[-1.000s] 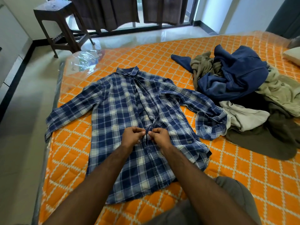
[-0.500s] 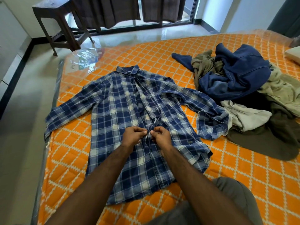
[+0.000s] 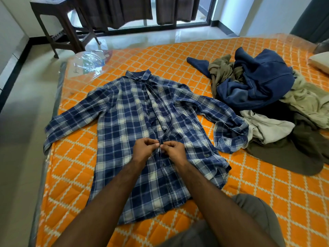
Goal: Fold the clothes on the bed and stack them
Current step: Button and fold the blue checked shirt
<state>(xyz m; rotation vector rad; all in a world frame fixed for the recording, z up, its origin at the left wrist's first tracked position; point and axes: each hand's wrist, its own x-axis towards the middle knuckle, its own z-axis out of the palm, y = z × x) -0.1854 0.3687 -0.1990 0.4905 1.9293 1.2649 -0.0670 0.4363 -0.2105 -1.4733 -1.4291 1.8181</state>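
Observation:
A blue and white plaid shirt (image 3: 128, 114) lies face up on the orange quilted bed (image 3: 267, 189), collar away from me, left sleeve spread out, right sleeve bunched toward the pile. My left hand (image 3: 145, 148) and my right hand (image 3: 173, 150) meet at the shirt's front placket, about mid-chest. Each pinches one edge of the placket with curled fingers, fingertips almost touching. To the right is a heap of unfolded clothes (image 3: 263, 97): a dark blue garment on top, olive, beige and white pieces under and around it.
Clear plastic wrap (image 3: 90, 59) covers the bed's far left corner. A dark wooden stool (image 3: 58, 24) stands on the tiled floor beyond, near dark curtains (image 3: 124, 9) at a glass door. A pillow (image 3: 320, 61) lies at the right edge. My knee (image 3: 249, 216) is on the bed.
Both hands have stayed at the placket, making only small finger movements. The view has shifted slightly. The shirt and the pile have not moved.

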